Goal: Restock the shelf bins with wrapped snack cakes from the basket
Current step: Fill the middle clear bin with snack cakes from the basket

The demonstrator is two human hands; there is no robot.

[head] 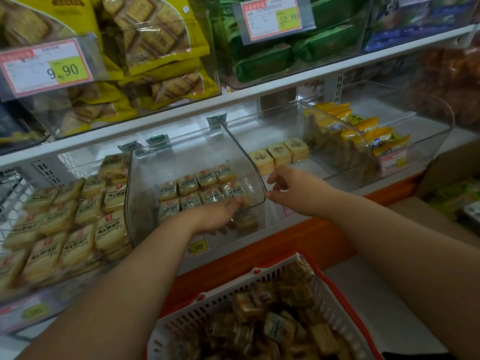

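Note:
My left hand reaches into the clear shelf bin and grips a wrapped snack cake at the front right, next to two rows of the same cakes. My right hand holds the front edge of the bin's right wall between thumb and fingers. The red and white basket at the bottom holds several loose wrapped cakes. The bin's front wall partly blurs my left fingers.
A fuller bin of the same cakes stands to the left. On the right are three pale square cakes and a bin of yellow packets. Biscuit bags and green packs fill the shelf above. An orange ledge runs below.

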